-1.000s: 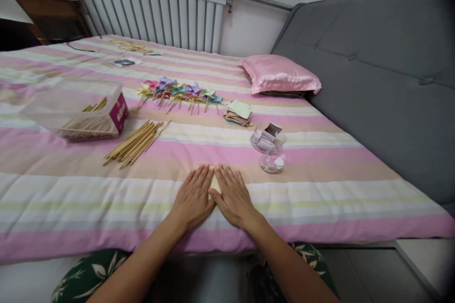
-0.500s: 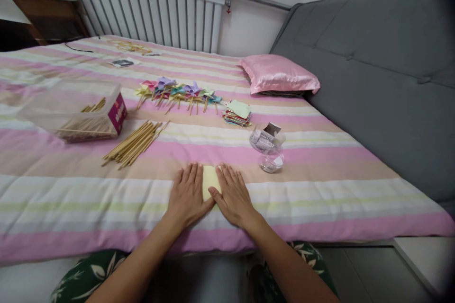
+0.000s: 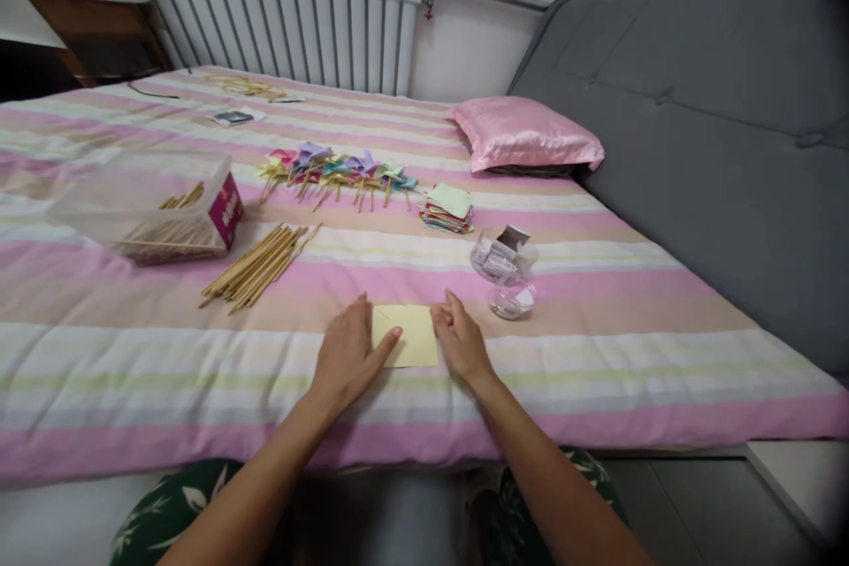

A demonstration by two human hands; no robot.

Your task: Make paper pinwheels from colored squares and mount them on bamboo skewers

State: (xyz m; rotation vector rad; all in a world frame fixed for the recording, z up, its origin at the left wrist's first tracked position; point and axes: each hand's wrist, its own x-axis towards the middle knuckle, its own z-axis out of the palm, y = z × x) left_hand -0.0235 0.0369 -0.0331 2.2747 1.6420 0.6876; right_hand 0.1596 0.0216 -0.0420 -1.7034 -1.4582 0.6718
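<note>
A pale yellow square paper lies near the front edge of the bed, with a faint slanting line at its upper left. My left hand holds its left side, thumb on top and fingers along the edge. At the right edge, my right hand has its fingers curled in and pinches the paper; the fingertips are partly hidden. Further back rests a stack of coloured paper squares. Several paper pinwheels on sticks lie in a row beyond my hands.
Loose wooden sticks lie left of my hands, beside a clear plastic box with more sticks. To the right stand a clear container and a small clear cup. A pink pillow sits by the grey headboard.
Both hands were flat over the paper with fingers stretched out. They have moved apart to its sides, uncovering more of it, and the right fingers have curled in.
</note>
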